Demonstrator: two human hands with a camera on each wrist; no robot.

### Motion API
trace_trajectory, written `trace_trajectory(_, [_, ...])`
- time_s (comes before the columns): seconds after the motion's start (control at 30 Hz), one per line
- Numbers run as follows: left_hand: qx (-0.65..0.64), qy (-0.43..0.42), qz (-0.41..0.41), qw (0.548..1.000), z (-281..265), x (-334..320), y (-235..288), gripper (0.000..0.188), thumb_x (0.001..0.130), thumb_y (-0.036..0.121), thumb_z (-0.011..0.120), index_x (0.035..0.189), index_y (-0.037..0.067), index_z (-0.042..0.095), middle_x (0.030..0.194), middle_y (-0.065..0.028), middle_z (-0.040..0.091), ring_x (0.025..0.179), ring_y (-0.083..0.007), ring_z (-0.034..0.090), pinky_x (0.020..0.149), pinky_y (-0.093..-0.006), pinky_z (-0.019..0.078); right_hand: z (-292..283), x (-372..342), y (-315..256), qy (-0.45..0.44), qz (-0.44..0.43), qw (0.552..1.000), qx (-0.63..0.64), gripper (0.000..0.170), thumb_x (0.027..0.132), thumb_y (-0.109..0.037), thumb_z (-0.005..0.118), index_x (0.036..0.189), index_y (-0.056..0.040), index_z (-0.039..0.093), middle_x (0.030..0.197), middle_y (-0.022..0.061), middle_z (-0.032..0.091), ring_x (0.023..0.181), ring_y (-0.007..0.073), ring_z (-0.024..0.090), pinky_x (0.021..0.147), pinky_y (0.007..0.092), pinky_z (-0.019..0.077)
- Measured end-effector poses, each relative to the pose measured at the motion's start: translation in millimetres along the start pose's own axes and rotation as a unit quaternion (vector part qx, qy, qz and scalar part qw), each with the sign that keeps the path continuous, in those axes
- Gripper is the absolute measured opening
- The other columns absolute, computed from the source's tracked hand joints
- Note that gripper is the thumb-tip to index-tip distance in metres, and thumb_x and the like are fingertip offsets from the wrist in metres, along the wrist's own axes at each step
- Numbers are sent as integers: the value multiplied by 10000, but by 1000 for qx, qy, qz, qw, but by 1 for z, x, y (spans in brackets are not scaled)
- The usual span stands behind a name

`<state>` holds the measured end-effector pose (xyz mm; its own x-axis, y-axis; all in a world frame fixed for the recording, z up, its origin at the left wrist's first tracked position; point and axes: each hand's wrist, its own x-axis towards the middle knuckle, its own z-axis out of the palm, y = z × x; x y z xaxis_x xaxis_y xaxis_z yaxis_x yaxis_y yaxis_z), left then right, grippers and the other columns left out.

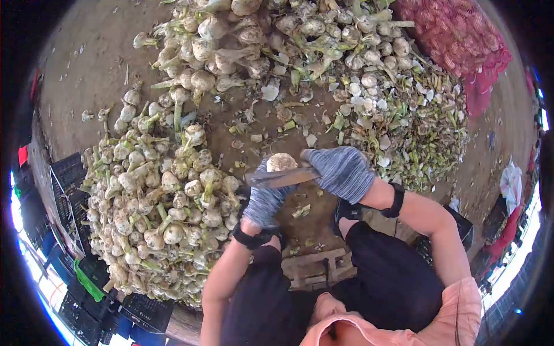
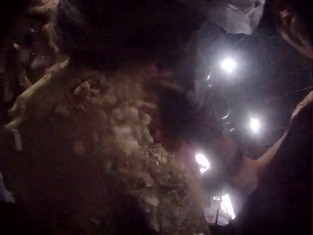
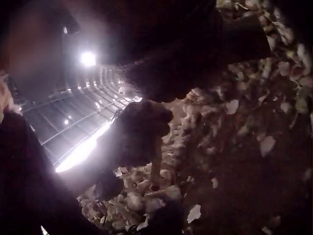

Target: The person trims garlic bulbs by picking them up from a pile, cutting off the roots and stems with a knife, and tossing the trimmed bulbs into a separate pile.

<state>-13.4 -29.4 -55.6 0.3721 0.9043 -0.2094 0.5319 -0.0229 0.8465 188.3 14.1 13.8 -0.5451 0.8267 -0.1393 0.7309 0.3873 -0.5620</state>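
In the head view, my left hand [image 1: 266,202], in a grey knit glove, holds a garlic bulb [image 1: 281,162] upright in front of my knees. My gloved right hand [image 1: 345,173] grips a knife [image 1: 280,178], its broad, stained blade lying across the front of the bulb and over the left fingers. The blade hides the lower part of the bulb. Beside my left hand rises a large heap of garlic bulbs [image 1: 173,233] with stems on. Both wrist views are dark and blurred, with the hands mostly in shadow.
More garlic [image 1: 202,49] lies ahead on the dirt floor. A pile of cut stems and peelings [image 1: 415,132] spreads at the right, below a red mesh sack [image 1: 456,34] full of bulbs. Black crates [image 1: 72,196] stand at the far left. Between my feet is a wooden slat piece [image 1: 314,268].
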Motion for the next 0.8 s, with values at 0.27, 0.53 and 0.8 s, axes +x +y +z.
trace_trajectory(0.27, [124, 7, 80, 989, 16, -10, 3, 320, 769, 206, 643, 1060, 98, 565, 965, -37, 610, 889, -219, 583, 853, -360, 435, 17, -10, 14, -22, -20, 994, -110, 293, 740, -132, 558, 1016, -34, 552, 707, 88, 596, 643, 233, 612, 535, 342, 469])
trace_trajectory(0.53, [-225, 16, -141, 964, -18, 9, 60, 394, 683, 202, 748, 994, 72, 545, 900, -52, 599, 831, -192, 586, 785, -279, 470, 16, -60, 95, -96, 226, 966, -80, 314, 771, -266, 591, 1020, -81, 545, 850, 161, 629, 793, 311, 620, 627, 426, 460])
trace_trajectory(0.8, [25, -134, -7, 991, -15, 26, 52, 257, 652, 241, 752, 714, 52, 588, 763, -51, 539, 677, -236, 539, 637, -330, 443, 35, -12, 66, -128, 191, 948, 221, 340, 769, -331, 597, 931, -32, 587, 802, 182, 618, 757, 363, 594, 679, 412, 474])
